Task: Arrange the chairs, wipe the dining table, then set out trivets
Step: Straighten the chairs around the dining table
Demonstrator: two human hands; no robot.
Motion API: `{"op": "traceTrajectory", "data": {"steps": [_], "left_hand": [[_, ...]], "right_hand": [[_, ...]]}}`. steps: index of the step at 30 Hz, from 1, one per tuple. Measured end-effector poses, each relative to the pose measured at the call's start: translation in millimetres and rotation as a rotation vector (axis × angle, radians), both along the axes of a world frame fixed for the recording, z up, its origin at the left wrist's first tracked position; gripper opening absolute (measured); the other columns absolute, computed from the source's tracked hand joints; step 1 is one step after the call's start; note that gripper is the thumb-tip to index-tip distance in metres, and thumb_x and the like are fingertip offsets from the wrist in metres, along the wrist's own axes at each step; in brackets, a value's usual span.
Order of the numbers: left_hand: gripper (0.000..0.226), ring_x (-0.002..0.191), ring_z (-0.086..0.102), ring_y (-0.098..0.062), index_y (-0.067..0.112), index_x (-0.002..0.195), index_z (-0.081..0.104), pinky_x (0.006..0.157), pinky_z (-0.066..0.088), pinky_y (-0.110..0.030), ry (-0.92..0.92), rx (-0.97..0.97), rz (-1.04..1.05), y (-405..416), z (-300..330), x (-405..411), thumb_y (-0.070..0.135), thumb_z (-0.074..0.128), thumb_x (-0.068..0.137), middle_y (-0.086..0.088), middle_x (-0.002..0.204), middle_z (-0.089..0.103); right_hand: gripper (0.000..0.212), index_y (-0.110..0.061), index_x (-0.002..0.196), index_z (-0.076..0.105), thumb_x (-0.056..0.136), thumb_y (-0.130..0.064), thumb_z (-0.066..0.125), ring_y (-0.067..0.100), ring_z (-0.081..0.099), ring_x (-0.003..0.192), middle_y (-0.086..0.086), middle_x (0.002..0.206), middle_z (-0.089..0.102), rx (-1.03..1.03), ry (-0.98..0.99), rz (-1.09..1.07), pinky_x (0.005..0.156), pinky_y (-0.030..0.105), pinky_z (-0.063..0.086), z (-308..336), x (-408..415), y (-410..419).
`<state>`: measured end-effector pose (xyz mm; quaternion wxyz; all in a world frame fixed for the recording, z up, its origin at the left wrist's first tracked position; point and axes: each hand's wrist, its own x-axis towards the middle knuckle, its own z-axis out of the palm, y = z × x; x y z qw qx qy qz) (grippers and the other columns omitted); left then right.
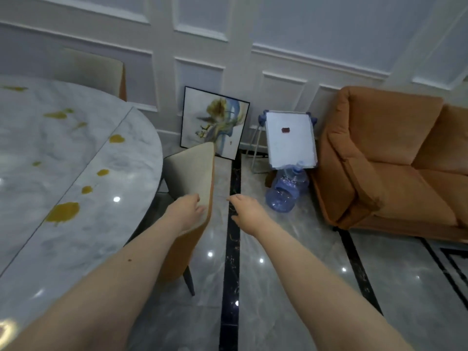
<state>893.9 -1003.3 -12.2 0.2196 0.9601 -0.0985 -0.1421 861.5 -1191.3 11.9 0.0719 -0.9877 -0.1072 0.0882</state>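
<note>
Both hands are reaching out ahead of me at the centre of the frame. My left hand [186, 211] is resting on the top edge of the beige-fronted, orange-backed upholstered chair [192, 178], fingers lying over the front of the backrest; how tightly they are curling I cannot tell. My right hand [244, 210] is hovering just beside that chair on its right, fingers loosely spread and gripping nothing, over the black inlaid stripe [231, 249] in the glossy grey tiled floor [291, 287].

That chair is sitting just beside the rounded end of the white-and-grey marble dining table [63, 173], which is filling the left of the frame. I am seeing yellow-brown spill stains [62, 211] scattered along the tabletop from upper left down to the middle left. A second beige chair with an orange edge [101, 72] is standing at the far side of the table, upper left, against the white panelled wall [240, 46].

Leaning on that wall at centre is a black-framed abstract painting [214, 122]. To its right a small whiteboard on a metal stand [290, 138] is standing, with a clear blue plastic water jug [287, 191] lying on the floor below it. An orange fabric sofa [392, 160] is filling the right side.
</note>
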Motion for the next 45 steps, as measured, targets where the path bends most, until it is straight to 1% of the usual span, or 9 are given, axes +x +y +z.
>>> {"op": "traceTrajectory", "data": {"steps": [3,8,15,23,27,30,37,42,45], "left_hand": [[0.033,0.095,0.057,-0.032,0.007,0.110,0.052,0.080,0.045,-0.038,0.030,-0.038,0.071,-6,-7,34,0.037,0.043,0.097,-0.017,0.110,0.060],[0.053,0.120,0.050,-0.029,0.003,0.133,0.044,0.098,0.040,-0.035,0.113,-0.111,0.155,-20,-15,89,0.042,0.042,0.098,-0.015,0.134,0.051],[0.061,0.120,0.050,-0.024,0.006,0.136,0.042,0.094,0.039,-0.030,0.339,-0.135,0.212,-23,-22,127,0.050,0.045,0.094,-0.012,0.135,0.050],[0.075,0.127,0.045,-0.022,0.011,0.143,0.037,0.103,0.036,-0.033,0.542,-0.202,0.411,-30,-28,154,0.064,0.040,0.090,-0.007,0.145,0.042],[0.092,0.107,0.053,-0.019,0.013,0.137,0.046,0.093,0.041,-0.033,0.616,-0.271,0.575,-42,-28,159,0.081,0.039,0.075,-0.008,0.136,0.051],[0.109,0.112,0.053,-0.021,0.015,0.137,0.047,0.100,0.042,-0.039,0.630,-0.268,0.698,-54,-30,159,0.089,0.047,0.057,-0.004,0.135,0.051],[0.090,0.116,0.054,-0.021,0.024,0.131,0.049,0.099,0.045,-0.037,0.586,-0.034,0.817,-82,-29,140,0.060,0.079,0.054,0.002,0.131,0.054],[0.082,0.116,0.055,-0.022,0.022,0.128,0.052,0.096,0.046,-0.034,0.482,-0.003,1.034,-91,-41,120,0.054,0.079,0.058,0.001,0.128,0.056],[0.066,0.112,0.057,-0.024,0.020,0.120,0.054,0.090,0.045,-0.036,0.427,0.147,1.078,-102,-40,114,0.051,0.076,0.066,-0.001,0.121,0.058]], "right_hand": [[0.056,-0.016,0.145,0.033,0.093,-0.016,0.055,0.025,0.038,0.132,0.006,0.145,0.041,0.008,-0.009,0.068,0.110,0.034,0.029,-6,48,-2],[0.058,-0.015,0.145,0.032,0.092,-0.015,0.056,0.025,0.036,0.134,0.008,0.146,0.039,-0.027,-0.014,0.182,0.113,0.034,0.024,-17,127,0],[0.066,-0.015,0.146,0.028,0.088,-0.005,0.058,0.025,0.029,0.139,0.007,0.151,0.030,-0.135,0.019,0.431,0.114,0.032,0.018,-23,207,7],[0.066,-0.021,0.139,0.042,0.079,-0.027,0.070,0.021,0.030,0.137,0.003,0.143,0.039,-0.302,0.125,0.762,0.117,0.048,0.000,-48,281,22],[0.063,-0.024,0.137,0.045,0.080,-0.028,0.070,0.020,0.037,0.134,0.002,0.140,0.046,-0.353,0.106,0.945,0.117,0.048,-0.001,-58,310,22],[0.057,-0.025,0.133,0.047,0.080,-0.027,0.070,0.021,0.042,0.130,0.001,0.136,0.051,-0.359,0.078,1.060,0.117,0.045,0.007,-63,321,24],[0.050,-0.024,0.126,0.051,0.080,-0.031,0.070,0.026,0.051,0.117,0.005,0.124,0.058,-0.390,0.045,1.196,0.109,0.040,0.026,-66,335,27],[0.044,-0.020,0.121,0.054,0.082,-0.032,0.069,0.028,0.056,0.110,0.007,0.117,0.062,-0.406,0.019,1.241,0.100,0.036,0.033,-65,333,29],[0.036,-0.019,0.118,0.054,0.085,-0.028,0.065,0.030,0.056,0.108,0.008,0.115,0.063,-0.395,0.006,1.242,0.097,0.036,0.035,-62,332,26]]}}
